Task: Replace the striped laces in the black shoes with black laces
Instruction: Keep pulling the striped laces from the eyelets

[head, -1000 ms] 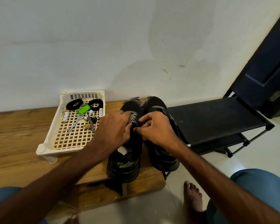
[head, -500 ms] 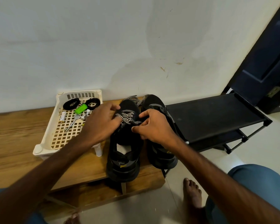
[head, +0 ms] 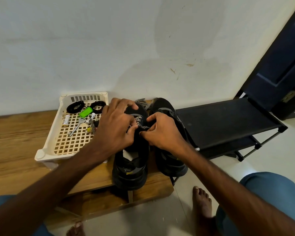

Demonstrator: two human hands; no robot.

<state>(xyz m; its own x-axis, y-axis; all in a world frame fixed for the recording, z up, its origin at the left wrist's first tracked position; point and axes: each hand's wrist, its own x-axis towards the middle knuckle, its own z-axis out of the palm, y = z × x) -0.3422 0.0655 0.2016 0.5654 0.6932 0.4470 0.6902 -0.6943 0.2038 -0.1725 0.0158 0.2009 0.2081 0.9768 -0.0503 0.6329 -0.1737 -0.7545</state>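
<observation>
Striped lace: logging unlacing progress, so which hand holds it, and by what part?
Left hand and right hand pinch the striped lace at its crossed stretch on the shoe, not its ends.

A tray sits on the bench against the wall; in its far end lie two coiled laces, with a key nearer; right of the tray stand the left shoe and right shoe, side by side, toes to the wall; right of them stands a rack; the left hand and right hand meet over the left shoe's lace.
</observation>
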